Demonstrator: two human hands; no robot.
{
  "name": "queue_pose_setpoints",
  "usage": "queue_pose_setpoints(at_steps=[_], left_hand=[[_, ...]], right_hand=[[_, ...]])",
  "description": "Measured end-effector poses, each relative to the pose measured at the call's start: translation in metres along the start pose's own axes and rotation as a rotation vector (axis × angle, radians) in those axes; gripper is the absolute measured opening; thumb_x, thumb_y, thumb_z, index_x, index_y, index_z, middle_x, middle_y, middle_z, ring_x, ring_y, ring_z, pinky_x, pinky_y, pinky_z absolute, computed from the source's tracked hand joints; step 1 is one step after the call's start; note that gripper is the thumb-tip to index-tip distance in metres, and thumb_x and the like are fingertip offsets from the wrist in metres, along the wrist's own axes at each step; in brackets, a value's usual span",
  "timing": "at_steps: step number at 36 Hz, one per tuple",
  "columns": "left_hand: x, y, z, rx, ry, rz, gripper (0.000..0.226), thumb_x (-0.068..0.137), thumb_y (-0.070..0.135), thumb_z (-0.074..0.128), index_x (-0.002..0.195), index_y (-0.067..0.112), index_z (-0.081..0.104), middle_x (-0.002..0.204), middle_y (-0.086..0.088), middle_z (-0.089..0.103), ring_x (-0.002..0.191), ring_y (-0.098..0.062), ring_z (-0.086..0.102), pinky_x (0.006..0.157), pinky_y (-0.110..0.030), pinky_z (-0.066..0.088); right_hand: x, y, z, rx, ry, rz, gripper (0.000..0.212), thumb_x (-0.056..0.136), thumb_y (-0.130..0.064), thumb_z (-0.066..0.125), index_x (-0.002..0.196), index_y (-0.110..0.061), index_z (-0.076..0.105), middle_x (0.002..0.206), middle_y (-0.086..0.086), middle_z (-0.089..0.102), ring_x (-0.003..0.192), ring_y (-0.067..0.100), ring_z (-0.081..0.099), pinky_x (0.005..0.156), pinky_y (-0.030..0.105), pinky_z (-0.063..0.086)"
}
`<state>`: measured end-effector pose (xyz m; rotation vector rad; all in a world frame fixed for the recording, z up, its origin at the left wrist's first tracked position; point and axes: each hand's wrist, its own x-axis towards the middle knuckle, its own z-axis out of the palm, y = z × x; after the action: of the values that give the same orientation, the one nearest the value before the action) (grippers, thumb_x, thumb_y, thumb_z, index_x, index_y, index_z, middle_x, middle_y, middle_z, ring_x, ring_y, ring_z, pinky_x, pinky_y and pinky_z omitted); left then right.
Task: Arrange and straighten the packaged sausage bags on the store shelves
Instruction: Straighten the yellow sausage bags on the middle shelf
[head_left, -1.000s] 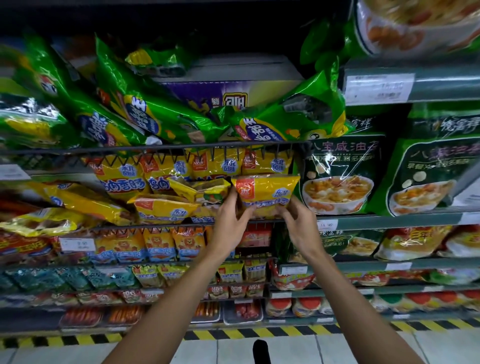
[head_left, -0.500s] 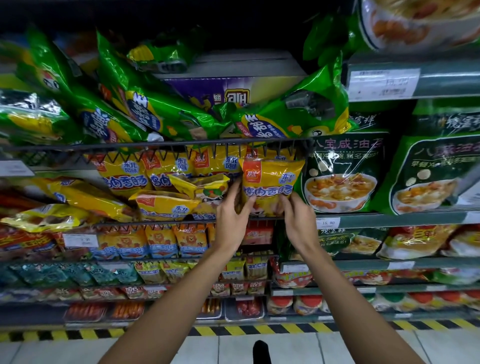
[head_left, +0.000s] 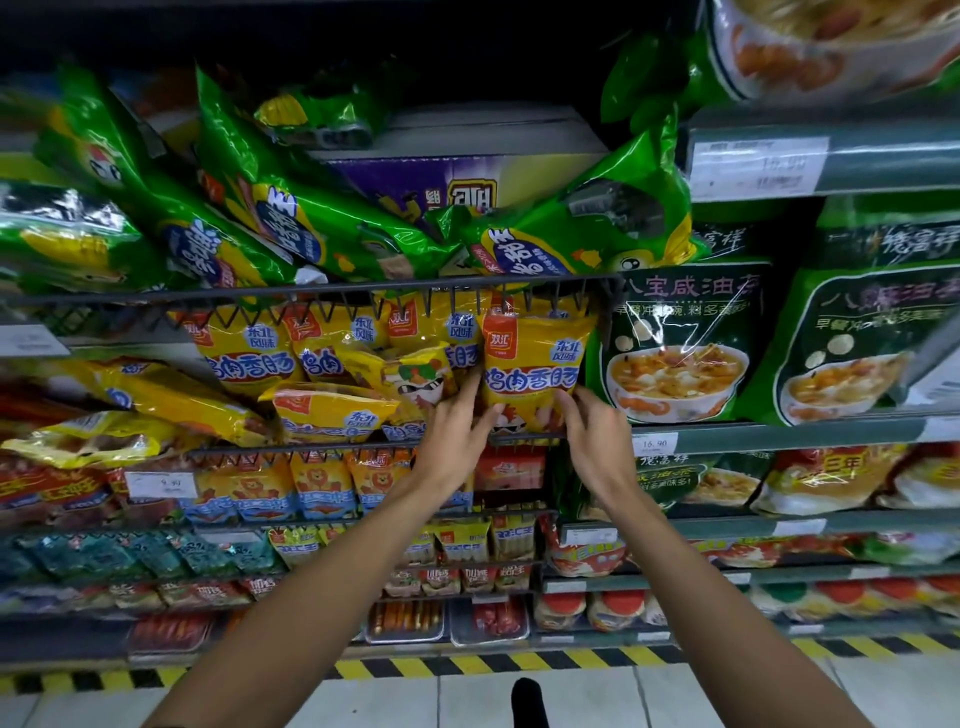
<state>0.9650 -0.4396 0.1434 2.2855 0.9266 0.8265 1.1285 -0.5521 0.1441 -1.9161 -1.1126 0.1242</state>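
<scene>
A yellow sausage bag (head_left: 530, 364) stands upright at the right end of the wire shelf (head_left: 291, 449). My left hand (head_left: 457, 431) holds its lower left edge, thumb on the front. My right hand (head_left: 592, 441) grips its lower right corner. More yellow bags (head_left: 249, 358) stand upright behind to the left. One yellow bag (head_left: 332, 410) lies flat at the shelf front and another (head_left: 415, 379) leans crooked beside my left hand. Further left, yellow bags (head_left: 171, 400) lie slumped. Green sausage bags (head_left: 291, 228) lie tilted on the wire shelf above.
Dark green soup packs (head_left: 680, 343) stand right of the held bag on a solid shelf with a price tag (head_left: 653, 444). A purple carton (head_left: 441, 182) sits behind the green bags. Lower shelves hold small sausage packs (head_left: 322, 483). A yellow-black stripe (head_left: 467, 665) edges the floor.
The yellow bag went from lying flat in my hands to standing upright against the shelf's right end. Both hands slid down to its lower edges.
</scene>
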Motion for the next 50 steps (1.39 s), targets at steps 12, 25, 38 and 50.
queue_pose_setpoints(at_steps=[12,25,38,50], left_hand=[[-0.005,0.007,0.008,-0.012,0.082,-0.068,0.067,0.105,0.040,0.059,0.162,0.020,0.030,0.061,-0.003,0.062,0.049,-0.015,0.056,0.052,-0.040,0.052],[-0.014,0.019,0.018,0.051,0.196,-0.119,0.069,0.101,0.055,0.044,0.158,0.016,0.040,0.048,0.009,0.045,0.039,-0.006,0.044,0.040,-0.022,0.036],[-0.009,0.013,0.023,0.052,0.140,-0.163,0.068,0.102,0.049,0.051,0.162,0.024,0.030,0.057,0.016,0.049,0.048,0.001,0.048,0.053,-0.024,0.037],[-0.057,0.006,-0.002,-0.046,0.008,-0.116,0.055,0.107,0.032,0.055,0.158,0.036,0.037,0.156,0.020,0.041,0.144,-0.012,0.047,0.114,-0.045,0.047]], right_hand=[[0.002,0.003,-0.007,-0.065,-0.022,-0.004,0.039,0.108,-0.040,0.044,0.110,-0.008,0.068,0.074,0.004,0.070,0.053,0.018,0.058,0.052,0.033,0.040],[-0.037,-0.001,0.014,0.177,0.093,-0.035,0.064,0.106,-0.027,0.056,0.162,-0.034,0.025,0.161,-0.014,0.039,0.145,0.003,0.041,0.116,0.030,0.042],[-0.035,-0.003,0.007,0.138,-0.041,-0.067,0.083,0.103,-0.028,0.060,0.159,-0.047,0.002,0.169,-0.018,0.016,0.155,0.007,0.022,0.122,0.036,0.032],[-0.053,0.003,-0.011,0.252,0.074,-0.142,0.059,0.102,-0.012,0.062,0.155,-0.027,0.040,0.160,-0.013,0.038,0.148,-0.001,0.031,0.117,0.011,0.026]])
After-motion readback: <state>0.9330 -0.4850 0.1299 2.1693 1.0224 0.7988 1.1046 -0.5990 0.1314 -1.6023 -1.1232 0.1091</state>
